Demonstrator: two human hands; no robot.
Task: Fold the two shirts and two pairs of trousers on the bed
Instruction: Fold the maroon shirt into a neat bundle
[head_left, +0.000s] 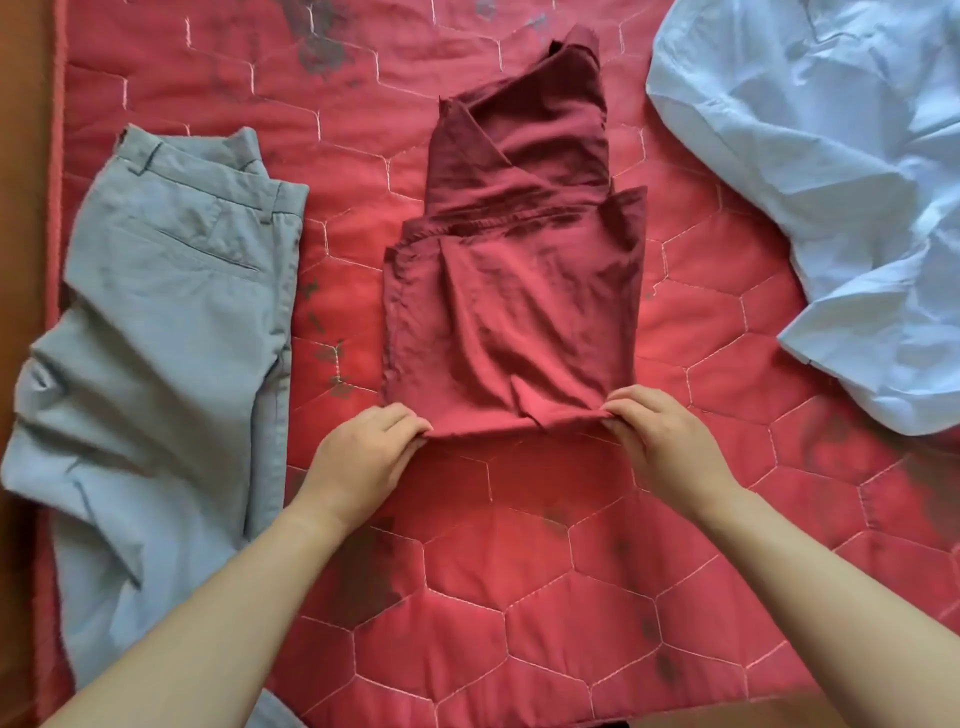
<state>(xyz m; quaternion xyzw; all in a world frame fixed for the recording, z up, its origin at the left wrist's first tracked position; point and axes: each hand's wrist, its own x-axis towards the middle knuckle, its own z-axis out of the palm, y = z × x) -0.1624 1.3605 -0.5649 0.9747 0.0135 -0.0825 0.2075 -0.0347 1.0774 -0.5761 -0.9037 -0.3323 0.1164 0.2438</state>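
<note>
A dark red garment (514, 291) lies partly folded in the middle of the bed, its near edge doubled over. My left hand (363, 457) pinches that near edge at its left corner. My right hand (660, 441) pinches the same edge at its right corner. Grey-blue trousers (161, 338) lie unfolded along the left side, waistband at the far end. A crumpled pale blue shirt (841, 182) lies at the far right. No fourth garment is in view.
The bed is covered by a red quilt (519, 597) stitched in hexagons, with dark smudges in places. Its left edge meets a brown floor strip (23, 156). Bare quilt stretches between my forearms.
</note>
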